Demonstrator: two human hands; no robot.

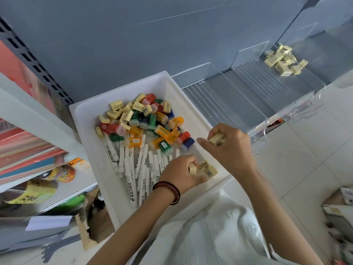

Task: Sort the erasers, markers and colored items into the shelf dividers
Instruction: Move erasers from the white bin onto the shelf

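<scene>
Nearest, the left hand (179, 173), with a dark braided bracelet (170, 190) at its wrist, reaches into the near right corner of a white tray (193, 111). Its fingers are curled round a cream eraser (192, 169), a small pale yellow block mostly covered by the grip. A few loose erasers (209, 169) of the same colour, with dark print on their wrappers, lie just beside it on the tray floor.

Slightly farther and to the right, the right hand (231, 148) is above the tray's right wall and pinches a labelled eraser (216, 139). Only the end of this eraser, with its printed band, shows between thumb and fingers.

In the tray's near half lie white markers (131, 169), heaped at loose angles, their black lettering too small to read. Beyond them is a jumble of coloured cases (162, 131) in orange, green, red and blue; what they contain cannot be made out. A heap of yellow erasers (122, 111) sits at the tray's far left.

On the far right, the clear shelf dividers (250, 54) are hard to trace against the grey shelf. A sorted eraser pile (280, 61) lies in the farthest compartment that shows. The goods on the left shelving (38, 165) are blurred, and a box (336, 207) is cut off at the right edge.
</scene>
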